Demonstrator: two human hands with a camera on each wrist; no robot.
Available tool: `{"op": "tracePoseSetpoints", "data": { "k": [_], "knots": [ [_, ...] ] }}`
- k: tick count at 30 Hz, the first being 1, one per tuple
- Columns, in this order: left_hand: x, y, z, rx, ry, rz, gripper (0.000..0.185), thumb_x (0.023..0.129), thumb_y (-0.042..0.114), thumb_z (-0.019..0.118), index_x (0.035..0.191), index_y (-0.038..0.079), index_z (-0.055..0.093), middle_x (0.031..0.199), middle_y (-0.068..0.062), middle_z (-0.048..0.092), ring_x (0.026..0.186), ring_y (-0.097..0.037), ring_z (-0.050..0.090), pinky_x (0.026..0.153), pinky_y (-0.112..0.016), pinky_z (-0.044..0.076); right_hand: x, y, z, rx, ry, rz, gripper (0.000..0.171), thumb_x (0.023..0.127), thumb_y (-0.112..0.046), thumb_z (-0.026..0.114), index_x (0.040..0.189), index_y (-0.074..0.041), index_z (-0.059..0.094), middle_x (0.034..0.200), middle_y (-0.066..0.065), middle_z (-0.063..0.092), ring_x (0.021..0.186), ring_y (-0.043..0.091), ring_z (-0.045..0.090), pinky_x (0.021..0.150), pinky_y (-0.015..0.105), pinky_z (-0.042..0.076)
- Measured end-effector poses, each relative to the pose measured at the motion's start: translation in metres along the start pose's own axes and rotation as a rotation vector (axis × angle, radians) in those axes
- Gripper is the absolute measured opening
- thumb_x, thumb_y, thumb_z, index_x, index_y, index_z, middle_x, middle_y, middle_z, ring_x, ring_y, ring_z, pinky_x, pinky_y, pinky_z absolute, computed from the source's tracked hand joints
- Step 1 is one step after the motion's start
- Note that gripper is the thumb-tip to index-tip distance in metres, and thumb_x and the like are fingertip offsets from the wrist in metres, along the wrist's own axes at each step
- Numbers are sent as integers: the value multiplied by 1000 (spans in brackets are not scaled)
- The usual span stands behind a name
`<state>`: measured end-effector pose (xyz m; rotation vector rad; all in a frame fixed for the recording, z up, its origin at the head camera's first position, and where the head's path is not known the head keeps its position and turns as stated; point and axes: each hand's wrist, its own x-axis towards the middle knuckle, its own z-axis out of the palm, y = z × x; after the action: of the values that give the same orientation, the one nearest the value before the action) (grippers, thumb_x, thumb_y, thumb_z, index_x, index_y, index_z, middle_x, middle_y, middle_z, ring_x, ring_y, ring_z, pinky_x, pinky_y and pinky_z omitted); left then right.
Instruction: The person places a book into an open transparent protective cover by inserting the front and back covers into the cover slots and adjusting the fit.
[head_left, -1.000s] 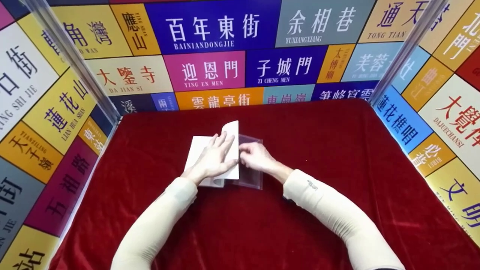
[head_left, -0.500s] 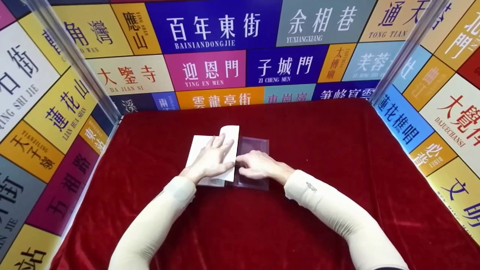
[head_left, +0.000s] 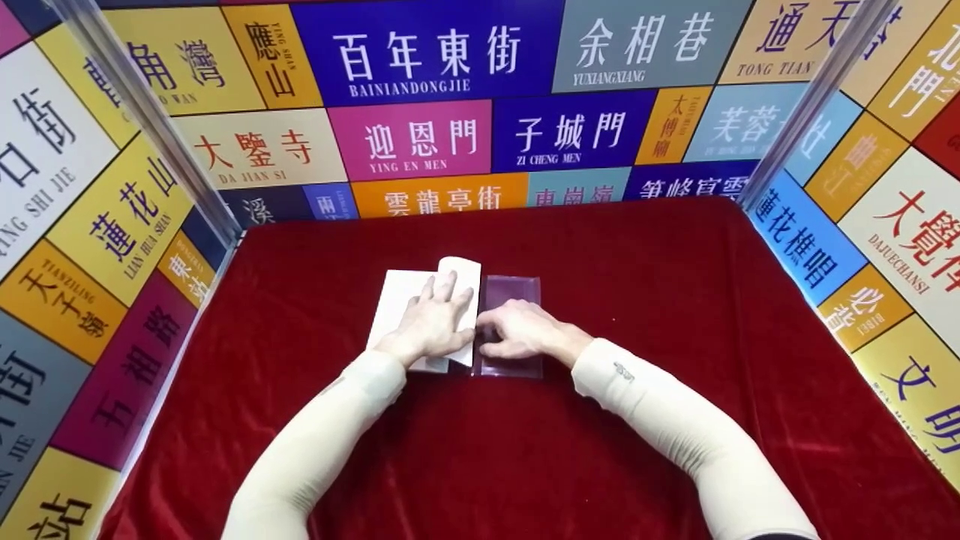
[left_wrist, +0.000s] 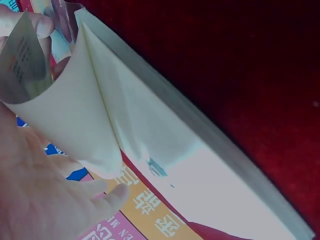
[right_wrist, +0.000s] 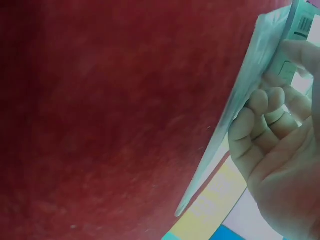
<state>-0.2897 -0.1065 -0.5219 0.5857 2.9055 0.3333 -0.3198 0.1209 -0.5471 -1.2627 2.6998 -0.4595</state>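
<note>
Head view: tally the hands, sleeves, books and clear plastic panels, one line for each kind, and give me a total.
Hands: 2, the left hand and the right hand
Cream sleeves: 2, the left sleeve and the right sleeve
White-paged book: 1
Clear plastic panel: 1
Total: 6

Booth-like work space: colourful sign-printed walls point(head_left: 424, 56), upright corner posts point(head_left: 814, 101), red velvety cloth point(head_left: 480, 450)

"BAINIANDONGJIE" on blue wall panel point(head_left: 426, 54)
</note>
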Motion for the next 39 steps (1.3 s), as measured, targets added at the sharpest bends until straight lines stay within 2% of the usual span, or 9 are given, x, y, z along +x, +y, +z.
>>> {"op": "tracePoseSetpoints", "data": {
  "k": [5,8,11,15,17,20,24,31,39],
  "knots": [
    [3,6,3,73,-34,-27,85,103,50,67,177,19,37,191,-18,12,173,-58,16,131,-75,36,-2,8,2,-17,27,-19,27,90,-38,84,110,-20,82,78,-3,76,69,12,63,64,35,55],
    [3,9,4,102,-55,-39,86,103,50,68,176,20,38,191,-16,11,173,-57,16,132,-75,35,-2,8,4,-49,40,14,33,89,-46,88,107,-20,81,90,-1,76,81,17,66,72,39,58],
    [5,12,6,129,-66,-49,86,103,51,70,176,19,38,191,-15,11,174,-56,16,133,-74,35,-4,3,5,-92,60,136,60,83,-62,91,122,-18,79,112,6,72,104,28,66,87,47,61],
    [8,16,10,165,-76,-69,86,103,51,70,176,19,38,191,-16,11,174,-55,16,133,-73,35,-6,-8,7,-147,50,371,108,75,-81,88,150,-7,65,146,19,62,134,41,58,107,59,58],
    [12,15,15,156,-74,-77,88,101,50,70,176,17,38,191,-16,11,174,-56,14,132,-75,35,-6,-12,6,-159,24,465,119,74,-85,85,155,-2,59,160,23,56,143,46,54,113,63,55],
    [22,11,23,132,-86,-90,89,101,48,72,176,16,37,191,-17,9,174,-57,10,131,-79,33,-4,-17,5,-160,-5,536,121,74,-86,85,155,0,58,168,23,53,148,48,53,118,63,51],
    [28,12,28,119,-109,-103,91,100,49,72,177,17,35,192,-15,5,175,-56,6,130,-82,31,-2,-18,2,-160,-21,551,112,75,-82,88,150,-3,63,164,21,58,146,46,55,118,63,50],
    [26,19,26,152,-87,-110,89,100,53,71,175,17,39,191,-14,10,175,-55,10,132,-77,33,-2,-17,-1,-151,-25,554,109,76,-76,91,155,-7,61,166,19,60,145,45,56,116,62,51],
    [31,20,29,159,-94,-93,90,99,54,70,176,18,39,191,-17,9,174,-58,9,133,-77,32,-2,-14,-9,-243,-125,437,113,89,-70,84,177,-23,33,158,26,62,141,47,60,121,62,49]
  ]
}}
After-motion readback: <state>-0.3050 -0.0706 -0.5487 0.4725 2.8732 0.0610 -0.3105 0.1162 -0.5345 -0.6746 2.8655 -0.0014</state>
